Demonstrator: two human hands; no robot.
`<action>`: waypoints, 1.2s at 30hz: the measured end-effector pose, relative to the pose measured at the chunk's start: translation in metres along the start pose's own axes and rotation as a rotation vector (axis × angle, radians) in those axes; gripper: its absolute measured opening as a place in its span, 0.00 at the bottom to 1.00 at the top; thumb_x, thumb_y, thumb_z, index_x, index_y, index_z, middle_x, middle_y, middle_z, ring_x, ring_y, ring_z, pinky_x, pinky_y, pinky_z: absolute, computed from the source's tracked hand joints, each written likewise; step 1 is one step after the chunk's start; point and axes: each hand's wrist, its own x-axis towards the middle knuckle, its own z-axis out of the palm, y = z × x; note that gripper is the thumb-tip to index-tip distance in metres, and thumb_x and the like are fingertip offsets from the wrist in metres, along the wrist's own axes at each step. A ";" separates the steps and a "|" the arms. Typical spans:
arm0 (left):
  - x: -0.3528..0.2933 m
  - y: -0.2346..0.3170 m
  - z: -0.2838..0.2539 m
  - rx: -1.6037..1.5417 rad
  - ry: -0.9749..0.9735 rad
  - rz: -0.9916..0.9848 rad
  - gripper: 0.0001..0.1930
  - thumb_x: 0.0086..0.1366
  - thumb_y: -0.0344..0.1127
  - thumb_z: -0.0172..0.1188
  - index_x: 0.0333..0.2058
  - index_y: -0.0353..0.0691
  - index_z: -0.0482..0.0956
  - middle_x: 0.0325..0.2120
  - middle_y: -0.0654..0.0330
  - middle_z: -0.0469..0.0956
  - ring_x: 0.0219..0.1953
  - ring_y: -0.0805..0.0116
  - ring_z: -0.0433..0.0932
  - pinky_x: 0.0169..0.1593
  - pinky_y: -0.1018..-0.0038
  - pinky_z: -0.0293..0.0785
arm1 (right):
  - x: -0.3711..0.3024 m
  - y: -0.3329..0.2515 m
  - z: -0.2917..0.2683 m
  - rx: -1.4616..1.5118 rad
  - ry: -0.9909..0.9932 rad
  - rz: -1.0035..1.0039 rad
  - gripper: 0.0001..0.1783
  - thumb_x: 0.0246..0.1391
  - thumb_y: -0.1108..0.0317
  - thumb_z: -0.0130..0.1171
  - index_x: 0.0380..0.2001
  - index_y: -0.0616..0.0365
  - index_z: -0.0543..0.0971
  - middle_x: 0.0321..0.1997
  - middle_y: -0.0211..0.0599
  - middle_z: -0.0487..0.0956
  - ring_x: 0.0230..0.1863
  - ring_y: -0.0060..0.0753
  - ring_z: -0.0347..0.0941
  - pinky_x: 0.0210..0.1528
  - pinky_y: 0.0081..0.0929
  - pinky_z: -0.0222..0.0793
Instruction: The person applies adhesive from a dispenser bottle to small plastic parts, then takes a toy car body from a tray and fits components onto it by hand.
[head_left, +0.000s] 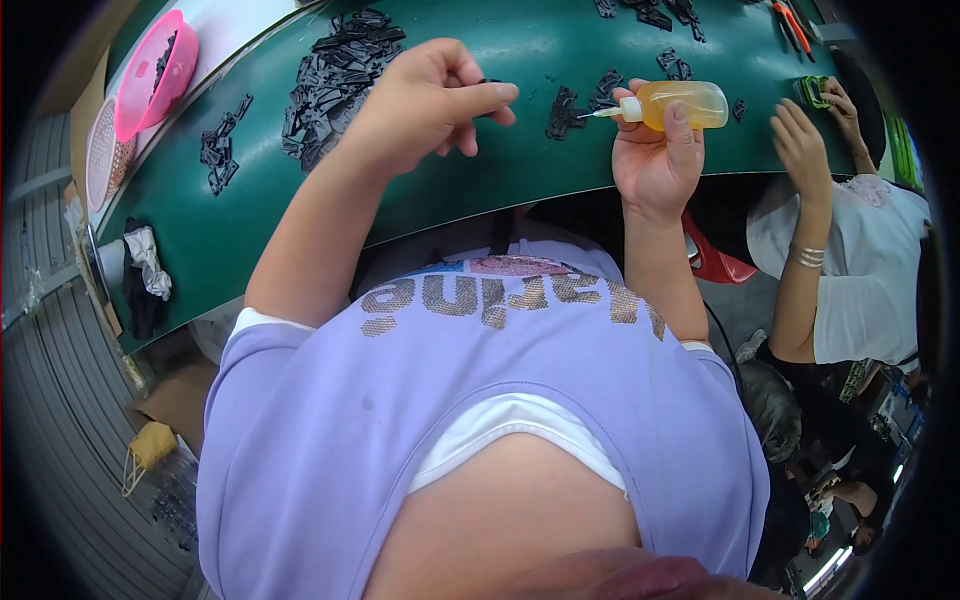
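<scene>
Two hands [425, 108] [655, 165]: black part [489, 82] in left, yellow needle-tipped bottle [695, 105] in right

"What's along the left?"
"Grey, ribbed, metal-looking panelling [60, 430], beside the long green-topped worktable [530, 165]."
"And over right?"
"A glossy red plastic seat [718, 265] above grey floor [745, 308]; white tube lights [828, 570] glow beyond."

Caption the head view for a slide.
At a green worktable, the left hand holds a black part, the right hand a needle-tipped bottle of yellow liquid.
</scene>
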 end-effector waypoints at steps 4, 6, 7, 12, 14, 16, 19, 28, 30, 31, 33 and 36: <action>0.008 -0.007 0.004 -0.083 -0.156 -0.103 0.19 0.56 0.35 0.68 0.20 0.46 0.62 0.22 0.57 0.80 0.13 0.81 0.70 0.13 0.87 0.56 | 0.000 0.000 0.000 0.006 0.002 0.001 0.13 0.60 0.69 0.55 0.46 0.63 0.73 0.40 0.52 0.80 0.41 0.50 0.79 0.40 0.35 0.81; 0.012 -0.019 0.001 -0.079 -0.245 -0.070 0.15 0.56 0.36 0.69 0.21 0.43 0.69 0.24 0.58 0.80 0.16 0.80 0.72 0.16 0.85 0.61 | -0.001 0.000 0.000 0.010 -0.009 0.009 0.13 0.60 0.69 0.54 0.46 0.63 0.73 0.41 0.52 0.80 0.41 0.49 0.79 0.39 0.34 0.80; 0.010 -0.019 0.002 -0.080 -0.242 -0.073 0.15 0.56 0.36 0.69 0.21 0.43 0.69 0.24 0.58 0.80 0.16 0.80 0.72 0.16 0.85 0.61 | 0.000 0.001 -0.001 0.012 -0.009 0.014 0.13 0.60 0.69 0.54 0.46 0.63 0.73 0.41 0.52 0.80 0.41 0.49 0.79 0.39 0.34 0.80; 0.008 -0.024 0.010 -0.177 -0.179 -0.119 0.08 0.60 0.33 0.64 0.31 0.35 0.79 0.30 0.59 0.81 0.23 0.77 0.75 0.26 0.82 0.71 | 0.001 0.001 -0.002 -0.001 -0.007 0.020 0.12 0.61 0.68 0.53 0.44 0.63 0.74 0.42 0.52 0.80 0.42 0.48 0.79 0.42 0.37 0.80; 0.008 -0.023 0.013 -0.138 -0.196 -0.107 0.07 0.61 0.31 0.62 0.34 0.33 0.78 0.31 0.57 0.81 0.23 0.76 0.76 0.27 0.82 0.72 | 0.001 0.002 0.003 -0.031 0.015 0.011 0.10 0.60 0.70 0.55 0.43 0.63 0.74 0.40 0.51 0.80 0.41 0.46 0.79 0.44 0.40 0.79; 0.009 -0.028 0.014 -0.159 -0.190 -0.087 0.12 0.62 0.30 0.61 0.41 0.30 0.76 0.30 0.56 0.80 0.25 0.75 0.78 0.28 0.82 0.74 | 0.000 0.007 0.008 -0.205 0.009 -0.139 0.10 0.57 0.73 0.57 0.43 0.62 0.75 0.38 0.47 0.80 0.40 0.44 0.80 0.44 0.43 0.79; 0.009 -0.026 0.014 -0.139 -0.210 -0.094 0.15 0.62 0.29 0.60 0.46 0.29 0.74 0.29 0.57 0.79 0.26 0.74 0.80 0.30 0.81 0.77 | -0.002 0.013 0.020 -0.323 -0.053 -0.227 0.10 0.54 0.78 0.58 0.41 0.64 0.75 0.36 0.44 0.79 0.39 0.39 0.79 0.43 0.44 0.80; 0.008 -0.025 0.016 -0.104 -0.235 -0.090 0.14 0.61 0.28 0.59 0.45 0.28 0.74 0.27 0.58 0.78 0.26 0.72 0.81 0.32 0.81 0.79 | -0.003 0.019 0.031 -0.505 -0.135 -0.311 0.09 0.52 0.79 0.61 0.38 0.68 0.76 0.35 0.43 0.81 0.34 0.35 0.80 0.42 0.34 0.80; 0.008 -0.025 0.017 -0.098 -0.233 -0.087 0.14 0.61 0.27 0.59 0.44 0.27 0.74 0.27 0.58 0.78 0.26 0.73 0.81 0.32 0.81 0.79 | -0.004 0.019 0.031 -0.523 -0.140 -0.309 0.09 0.52 0.79 0.62 0.37 0.68 0.77 0.35 0.43 0.81 0.34 0.34 0.80 0.42 0.32 0.79; 0.008 -0.026 0.017 -0.100 -0.237 -0.087 0.13 0.61 0.27 0.59 0.43 0.27 0.74 0.27 0.58 0.78 0.26 0.72 0.81 0.32 0.81 0.79 | -0.004 0.020 0.030 -0.549 -0.144 -0.312 0.09 0.52 0.79 0.62 0.37 0.68 0.77 0.35 0.43 0.81 0.34 0.33 0.80 0.42 0.31 0.79; 0.008 -0.027 0.016 -0.104 -0.239 -0.087 0.13 0.61 0.27 0.59 0.43 0.27 0.73 0.27 0.58 0.78 0.26 0.72 0.81 0.32 0.81 0.79 | -0.004 0.021 0.030 -0.574 -0.148 -0.312 0.09 0.52 0.79 0.62 0.37 0.68 0.77 0.35 0.42 0.81 0.34 0.32 0.80 0.42 0.29 0.79; 0.009 -0.028 0.017 -0.098 -0.242 -0.076 0.13 0.61 0.27 0.59 0.43 0.27 0.74 0.27 0.58 0.78 0.26 0.72 0.81 0.32 0.81 0.80 | -0.005 0.020 0.030 -0.590 -0.152 -0.315 0.08 0.52 0.79 0.62 0.37 0.68 0.77 0.35 0.42 0.81 0.34 0.31 0.80 0.41 0.28 0.79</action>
